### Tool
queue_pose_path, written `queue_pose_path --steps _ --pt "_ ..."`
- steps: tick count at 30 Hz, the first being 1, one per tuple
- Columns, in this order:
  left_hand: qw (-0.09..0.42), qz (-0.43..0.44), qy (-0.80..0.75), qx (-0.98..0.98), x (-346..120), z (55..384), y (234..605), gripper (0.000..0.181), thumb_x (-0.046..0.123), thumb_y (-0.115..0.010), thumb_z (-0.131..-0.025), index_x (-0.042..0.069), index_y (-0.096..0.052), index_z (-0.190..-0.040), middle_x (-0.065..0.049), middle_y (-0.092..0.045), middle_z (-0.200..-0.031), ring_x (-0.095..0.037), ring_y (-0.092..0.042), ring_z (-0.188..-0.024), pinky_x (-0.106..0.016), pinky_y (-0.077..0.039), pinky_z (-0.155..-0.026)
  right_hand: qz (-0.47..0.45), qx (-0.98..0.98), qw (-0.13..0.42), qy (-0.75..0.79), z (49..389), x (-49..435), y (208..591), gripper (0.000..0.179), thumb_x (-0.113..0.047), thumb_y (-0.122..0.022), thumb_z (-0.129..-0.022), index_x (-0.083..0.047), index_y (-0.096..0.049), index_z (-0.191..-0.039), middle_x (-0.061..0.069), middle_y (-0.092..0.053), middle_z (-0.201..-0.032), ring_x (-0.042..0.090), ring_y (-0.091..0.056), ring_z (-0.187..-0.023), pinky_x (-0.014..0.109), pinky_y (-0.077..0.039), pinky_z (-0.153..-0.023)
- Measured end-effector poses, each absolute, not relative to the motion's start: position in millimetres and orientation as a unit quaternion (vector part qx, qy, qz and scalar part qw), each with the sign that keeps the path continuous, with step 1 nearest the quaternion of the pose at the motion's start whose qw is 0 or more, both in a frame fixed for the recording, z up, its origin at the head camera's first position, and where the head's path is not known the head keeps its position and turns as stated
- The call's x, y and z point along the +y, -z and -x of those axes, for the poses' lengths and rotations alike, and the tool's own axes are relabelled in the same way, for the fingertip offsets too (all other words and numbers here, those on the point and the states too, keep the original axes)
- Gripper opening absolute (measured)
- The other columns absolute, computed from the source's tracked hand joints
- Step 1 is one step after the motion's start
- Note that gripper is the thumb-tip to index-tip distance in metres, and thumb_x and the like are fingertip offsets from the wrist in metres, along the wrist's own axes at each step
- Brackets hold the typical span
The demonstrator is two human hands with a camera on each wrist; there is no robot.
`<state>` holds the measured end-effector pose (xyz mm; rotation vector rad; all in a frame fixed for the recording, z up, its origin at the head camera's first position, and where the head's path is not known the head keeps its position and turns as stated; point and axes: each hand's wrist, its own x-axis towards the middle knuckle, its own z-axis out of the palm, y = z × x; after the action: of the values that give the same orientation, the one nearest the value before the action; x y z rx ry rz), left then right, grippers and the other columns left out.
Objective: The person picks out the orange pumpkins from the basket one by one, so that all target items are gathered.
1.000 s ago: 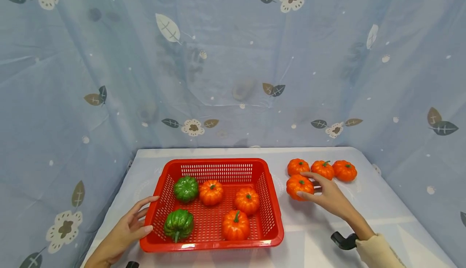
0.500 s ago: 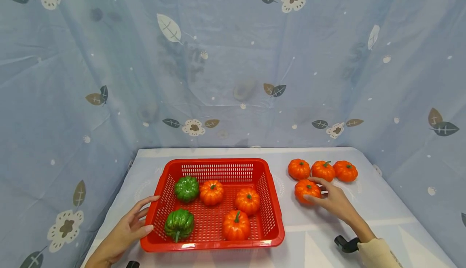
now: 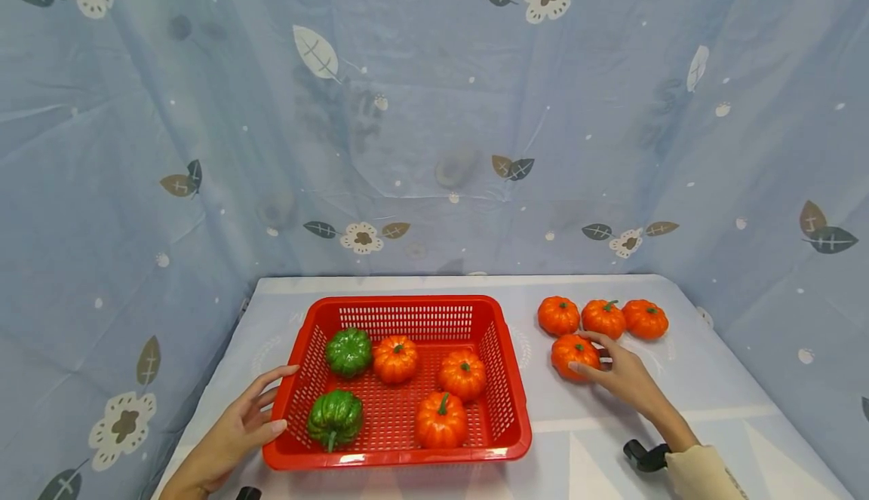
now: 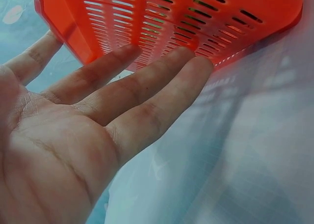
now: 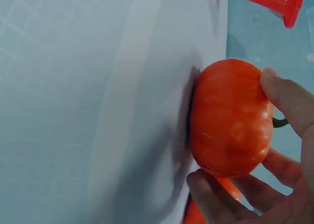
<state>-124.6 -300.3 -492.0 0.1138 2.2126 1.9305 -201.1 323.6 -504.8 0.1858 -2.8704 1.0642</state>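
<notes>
Pumpkin: pinched by right fingers | gap to basket rim | left fingers spread

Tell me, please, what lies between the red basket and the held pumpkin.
In the head view, only bare tabletop separates the basket from the held pumpkin.

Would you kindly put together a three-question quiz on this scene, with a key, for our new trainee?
1. Count: how many green vegetables lie in the red basket?
2. True or false: the right hand holds an orange pumpkin between thumb and fingers.
3. Multiple choice: as the person sees it, where is the row of three pumpkins?
A) Inside the basket
B) Left of the basket
C) Right of the basket

Key: 1. Two. 2. True. 3. C.
</notes>
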Motion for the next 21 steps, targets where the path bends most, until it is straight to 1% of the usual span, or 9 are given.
queue_pose_path --steps 3,8,12,16,21 --pt "0.109 -0.033 -0.655 0.747 -300.7 122.4 492.4 0.069 0.009 -0.067 -0.097 0.017 -0.034 -0.157 -0.029 -0.039 -0.152 -0.041 -0.055 -0.125 -0.043 -0.059 -0.089 -0.070 -0.935 0.038 -0.346 201.9 323.8 503.1 0.073 -0.043 -0.081 -0.088 -0.003 -0.054 -0.143 0.027 -0.058 -0.138 0.042 -0.064 -0.111 0.056 -0.055 -0.091" --pt "0.115 -0.023 -0.650 0.751 -300.6 118.3 491.6 0.070 0.011 -0.067 -0.097 0.017 -0.032 -0.157 -0.029 -0.038 -0.153 -0.041 -0.056 -0.125 -0.044 -0.059 -0.088 -0.082 -0.934 0.047 -0.345 204.5 322.7 491.9 0.072 -0.045 -0.077 -0.092 0.000 -0.054 -0.144 0.025 -0.057 -0.141 0.046 -0.056 -0.123 0.064 -0.047 -0.099" --pt "0.107 -0.029 -0.649 0.753 -299.0 121.2 490.8 0.068 0.012 -0.067 -0.097 0.018 -0.034 -0.157 -0.028 -0.040 -0.153 -0.041 -0.055 -0.127 -0.044 -0.059 -0.089 -0.089 -0.934 0.063 -0.339 210.4 317.7 473.9 0.068 -0.042 -0.075 -0.094 -0.002 -0.054 -0.144 0.026 -0.055 -0.142 0.048 -0.051 -0.128 0.070 -0.044 -0.099" --pt "0.108 -0.034 -0.654 0.748 -299.4 123.7 491.8 0.068 0.011 -0.067 -0.097 0.018 -0.034 -0.157 -0.029 -0.041 -0.151 -0.041 -0.055 -0.127 -0.043 -0.058 -0.090 -0.110 -0.934 0.072 -0.333 219.5 306.1 456.3 0.066 -0.043 -0.075 -0.094 -0.003 -0.055 -0.143 0.025 -0.055 -0.142 0.047 -0.050 -0.130 0.070 -0.044 -0.099" --pt "0.107 -0.028 -0.656 0.747 -299.9 124.1 492.4 0.068 0.012 -0.066 -0.098 0.019 -0.034 -0.157 -0.028 -0.041 -0.151 -0.040 -0.055 -0.127 -0.044 -0.058 -0.091 -0.152 -0.924 0.074 -0.343 230.9 279.9 437.6 0.062 -0.042 -0.077 -0.093 -0.009 -0.058 -0.142 0.018 -0.059 -0.141 0.044 -0.055 -0.126 0.066 -0.047 -0.099"
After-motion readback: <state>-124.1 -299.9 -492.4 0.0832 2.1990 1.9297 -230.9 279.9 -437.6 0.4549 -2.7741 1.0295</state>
